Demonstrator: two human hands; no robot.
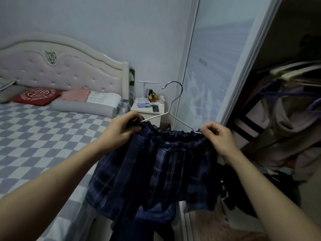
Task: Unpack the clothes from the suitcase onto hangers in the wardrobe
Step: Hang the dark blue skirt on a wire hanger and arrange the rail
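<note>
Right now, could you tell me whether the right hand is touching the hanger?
Touching. In the head view the right hand pinches the hanger at its right end, beside the plaid skirt.

Home bedroom — bed (43, 136), open wardrobe (286, 119)

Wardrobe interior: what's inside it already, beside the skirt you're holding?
Inside the wardrobe, several garments hang crowded on hangers, with purple hangers among them and dark clothes piled below. The rail and back wall are hidden in shadow. Both hands hold the plaid skirt on its hanger.
</note>
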